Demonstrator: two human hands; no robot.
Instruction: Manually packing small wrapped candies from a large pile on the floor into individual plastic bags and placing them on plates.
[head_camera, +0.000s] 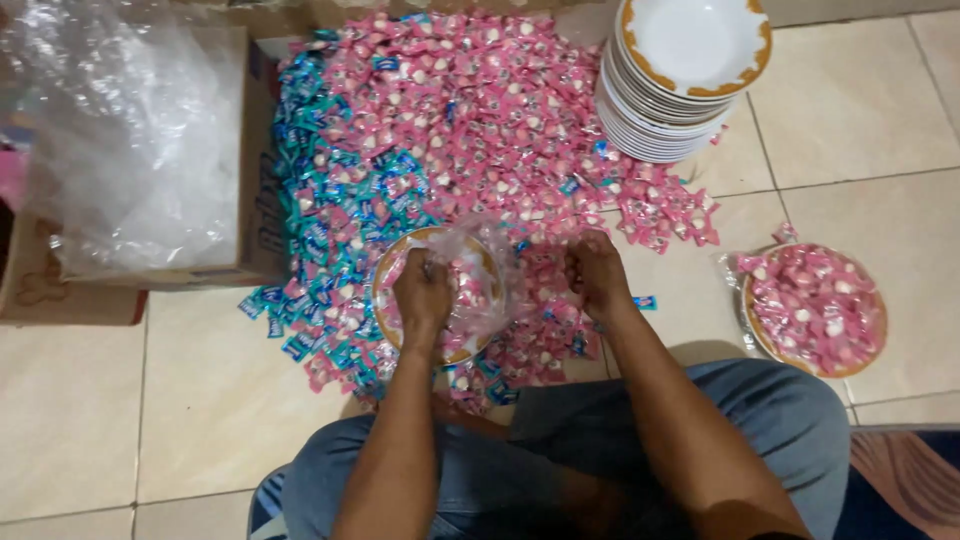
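A big heap of pink wrapped candies (480, 110) covers the tiled floor, with blue wrapped candies (320, 210) along its left side. In front of me lies a gold-rimmed plate (386, 262) holding pink candies, with a clear plastic bag (482, 262) over it. My left hand (422, 295) is closed on the bag's left side above the plate. My right hand (596, 275) rests fist-like on the pile just right of the bag; whether it grips the plastic or candies is unclear. My knees in blue jeans sit below.
A stack of white gold-rimmed plates (672, 100) stands at the back right. A filled plate of pink candies wrapped in plastic (815, 308) lies at the right. A cardboard box (255, 180) with crumpled clear plastic (130, 140) sits at the left.
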